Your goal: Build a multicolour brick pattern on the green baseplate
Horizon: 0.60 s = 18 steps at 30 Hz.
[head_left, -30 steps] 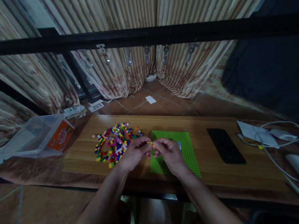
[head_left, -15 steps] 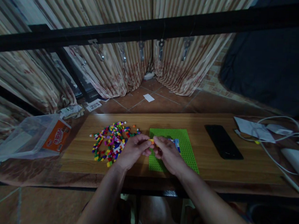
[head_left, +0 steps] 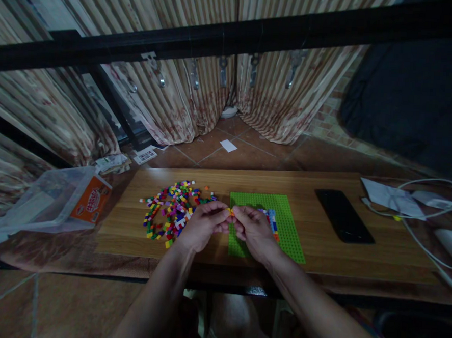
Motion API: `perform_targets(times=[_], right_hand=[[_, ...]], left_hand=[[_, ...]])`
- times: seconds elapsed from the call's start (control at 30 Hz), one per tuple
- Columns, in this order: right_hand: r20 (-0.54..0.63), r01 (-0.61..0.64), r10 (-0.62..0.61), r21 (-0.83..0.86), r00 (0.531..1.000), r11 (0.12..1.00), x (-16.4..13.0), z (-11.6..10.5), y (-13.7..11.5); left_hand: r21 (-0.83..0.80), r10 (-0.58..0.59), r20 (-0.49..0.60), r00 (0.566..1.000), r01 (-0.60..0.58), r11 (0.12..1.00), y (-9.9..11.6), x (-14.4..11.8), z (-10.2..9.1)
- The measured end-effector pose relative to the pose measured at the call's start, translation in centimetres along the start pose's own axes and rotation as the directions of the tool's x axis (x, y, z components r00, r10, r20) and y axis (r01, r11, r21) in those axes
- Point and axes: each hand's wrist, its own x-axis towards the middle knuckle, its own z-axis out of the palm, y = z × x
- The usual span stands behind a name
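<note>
My left hand (head_left: 206, 222) and my right hand (head_left: 253, 228) meet above the left edge of a green studded baseplate (head_left: 289, 234). Between their fingertips is a small orange and yellow toy brick (head_left: 230, 212), pinched from both sides. Whether it is one brick or two joined ones I cannot tell. Blue, white and orange bricks (head_left: 272, 220) sit on the baseplate, partly covered by my right hand. To the left of my left hand lies a loose pile of small coloured bricks (head_left: 176, 199) on the wooden board.
A black phone-like slab (head_left: 343, 215) lies on the wooden board (head_left: 210, 175), right of the baseplate. Farther right are white cables (head_left: 416, 242) and a sheet of paper (head_left: 388, 197). A clear plastic bin (head_left: 51, 199) with an orange label stands at the left. A dark bar (head_left: 203, 39) crosses beyond the board.
The whole view has shifted slightly, moving the scene a little to the right. Both hands still pinch the small brick at nearly the same place, and more bricks on the baseplate show beside my right hand.
</note>
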Motion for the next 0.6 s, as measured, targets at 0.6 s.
perform_targets(times=[0.6], right_hand=[[0.095, 0.047, 0.003, -0.522, 0.995, 0.852, 3.4, 1.3, 5.3]], left_hand=[[0.985, 0.204, -0.149, 0.968, 0.126, 0.122, 1.2, -0.4, -7.5]])
